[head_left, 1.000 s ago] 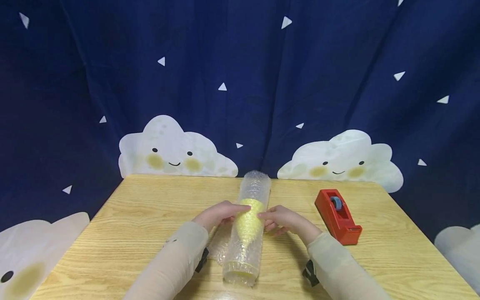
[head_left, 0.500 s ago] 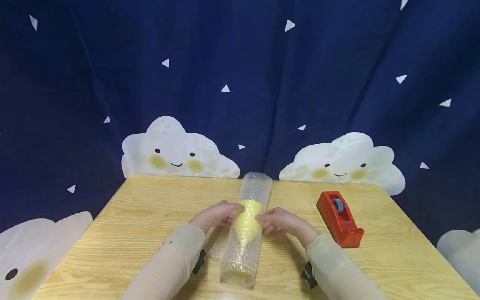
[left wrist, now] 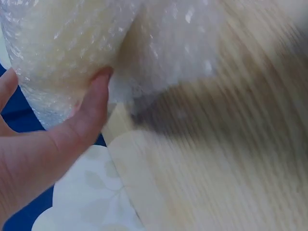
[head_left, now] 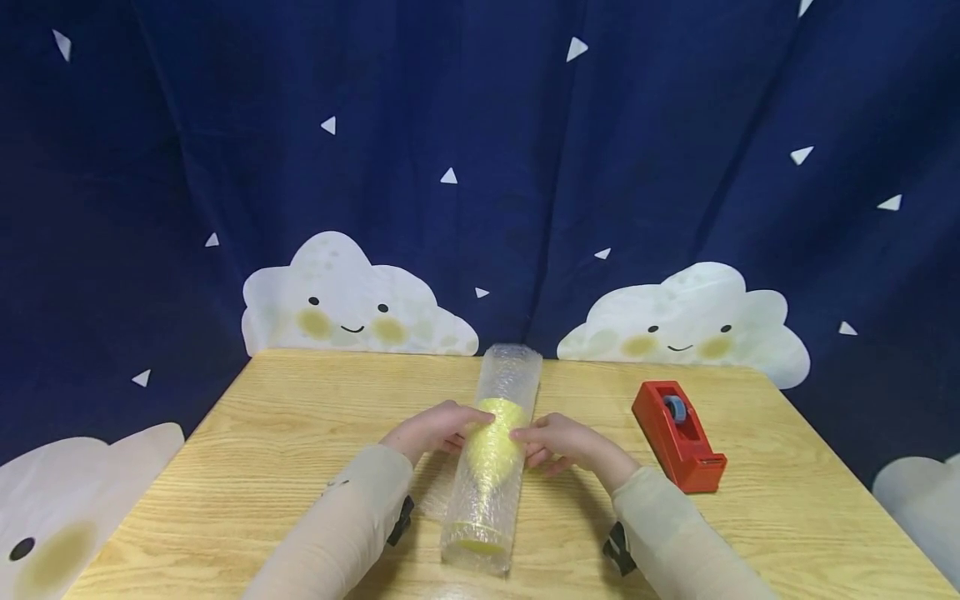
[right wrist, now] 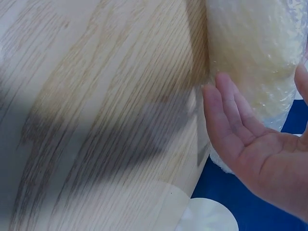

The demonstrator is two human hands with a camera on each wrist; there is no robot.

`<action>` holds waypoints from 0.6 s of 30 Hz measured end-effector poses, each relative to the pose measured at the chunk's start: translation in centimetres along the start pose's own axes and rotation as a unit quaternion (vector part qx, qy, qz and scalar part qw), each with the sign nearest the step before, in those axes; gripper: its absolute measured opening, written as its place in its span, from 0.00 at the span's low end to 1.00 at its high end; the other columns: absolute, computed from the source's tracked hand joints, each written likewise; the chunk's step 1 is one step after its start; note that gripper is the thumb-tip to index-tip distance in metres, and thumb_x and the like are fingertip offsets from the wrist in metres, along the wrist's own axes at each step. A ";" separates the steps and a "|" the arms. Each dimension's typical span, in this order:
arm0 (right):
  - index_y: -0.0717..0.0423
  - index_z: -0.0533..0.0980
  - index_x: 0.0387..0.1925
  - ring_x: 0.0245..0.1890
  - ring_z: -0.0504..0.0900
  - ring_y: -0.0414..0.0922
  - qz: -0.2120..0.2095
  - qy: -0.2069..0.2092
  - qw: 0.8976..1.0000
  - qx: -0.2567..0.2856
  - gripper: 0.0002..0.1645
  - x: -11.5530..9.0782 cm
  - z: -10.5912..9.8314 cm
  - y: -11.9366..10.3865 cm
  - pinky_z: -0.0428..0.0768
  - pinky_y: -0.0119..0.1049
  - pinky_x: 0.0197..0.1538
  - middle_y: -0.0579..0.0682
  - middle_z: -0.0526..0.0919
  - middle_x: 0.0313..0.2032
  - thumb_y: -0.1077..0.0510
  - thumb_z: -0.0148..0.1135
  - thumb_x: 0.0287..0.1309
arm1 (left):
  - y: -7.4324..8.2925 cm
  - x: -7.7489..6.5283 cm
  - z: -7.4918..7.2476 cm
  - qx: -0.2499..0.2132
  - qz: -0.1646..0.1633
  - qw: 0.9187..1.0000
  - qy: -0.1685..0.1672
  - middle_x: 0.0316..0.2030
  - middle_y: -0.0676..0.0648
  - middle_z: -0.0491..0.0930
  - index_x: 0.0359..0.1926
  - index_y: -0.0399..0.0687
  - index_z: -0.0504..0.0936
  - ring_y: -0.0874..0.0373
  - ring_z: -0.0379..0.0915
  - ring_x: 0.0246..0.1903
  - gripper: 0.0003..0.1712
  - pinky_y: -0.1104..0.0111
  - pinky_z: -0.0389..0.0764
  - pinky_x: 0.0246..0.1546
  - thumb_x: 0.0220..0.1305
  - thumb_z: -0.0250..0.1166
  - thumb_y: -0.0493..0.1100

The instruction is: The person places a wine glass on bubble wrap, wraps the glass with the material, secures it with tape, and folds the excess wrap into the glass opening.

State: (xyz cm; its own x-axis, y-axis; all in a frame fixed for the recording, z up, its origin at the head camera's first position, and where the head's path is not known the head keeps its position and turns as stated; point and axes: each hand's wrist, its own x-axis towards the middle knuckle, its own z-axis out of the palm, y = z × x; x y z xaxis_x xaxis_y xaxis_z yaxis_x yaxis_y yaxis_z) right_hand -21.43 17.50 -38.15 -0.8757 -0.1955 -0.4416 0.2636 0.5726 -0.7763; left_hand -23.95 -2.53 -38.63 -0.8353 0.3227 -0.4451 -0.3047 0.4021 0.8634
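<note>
A yellow goblet (head_left: 491, 462) shows through a roll of clear bubble wrap (head_left: 512, 375) lying lengthwise on the table. Its bowl is toward the far end, with stem and round foot toward me. My left hand (head_left: 431, 429) holds the roll from the left, thumb over the top and fingers down the side. From the right, my right hand (head_left: 573, 442) holds it too, thumb on the wrap and fingertips against the side in the right wrist view. A loose flap of bubble wrap (left wrist: 178, 43) spreads flat from the roll's left, partly hidden by the left hand.
To the right on the wooden table (head_left: 300, 417) stands a red tape dispenser (head_left: 678, 437) with a blue-cored roll. Behind the far table edge hangs a dark blue curtain (head_left: 480, 225) with cloud prints.
The near end of the wrapped roll has shifted slightly left, and my left thumb moved a little on it. Both hands stay on the wrap; the view shifted slightly.
</note>
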 end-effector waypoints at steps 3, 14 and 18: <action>0.69 0.71 0.50 0.39 0.82 0.49 0.000 0.001 1.000 0.001 0.29 -0.1 -0.1 0.1 0.82 0.47 0.42 0.57 0.82 0.37 0.47 0.57 0.60 | -0.1 0.2 0.1 -0.019 -0.005 1.000 -0.019 0.51 0.31 0.73 0.64 0.29 0.59 0.46 0.76 0.45 0.38 0.57 0.76 0.52 0.60 0.59 0.49; 0.68 0.72 0.51 0.38 0.83 0.47 0.005 0.005 1.000 -0.010 0.29 -0.2 -0.3 0.2 0.83 0.47 0.41 0.56 0.83 0.37 0.47 0.58 0.59 | 0.7 -0.5 0.3 0.102 -0.008 0.994 0.022 0.29 0.51 0.71 0.46 0.40 0.73 0.59 0.67 0.27 0.35 0.67 0.72 0.35 0.51 0.64 0.66; 0.69 0.71 0.50 0.39 0.82 0.49 0.004 0.005 1.000 -0.009 0.29 -0.5 -0.4 0.3 0.83 0.47 0.40 0.57 0.82 0.38 0.47 0.57 0.60 | 0.8 -0.4 0.7 0.093 -0.004 0.995 0.028 0.25 0.52 0.66 0.44 0.38 0.71 0.60 0.62 0.24 0.32 0.68 0.72 0.32 0.52 0.66 0.61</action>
State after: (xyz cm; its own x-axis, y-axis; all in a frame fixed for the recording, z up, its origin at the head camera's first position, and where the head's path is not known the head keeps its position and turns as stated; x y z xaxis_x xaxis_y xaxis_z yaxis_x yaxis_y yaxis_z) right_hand -21.09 18.10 -37.94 -0.8779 -0.1821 -0.4428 0.2634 0.5886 -0.7643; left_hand -23.53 -1.80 -37.94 -0.8586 0.2729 -0.4340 -0.2265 0.5576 0.7986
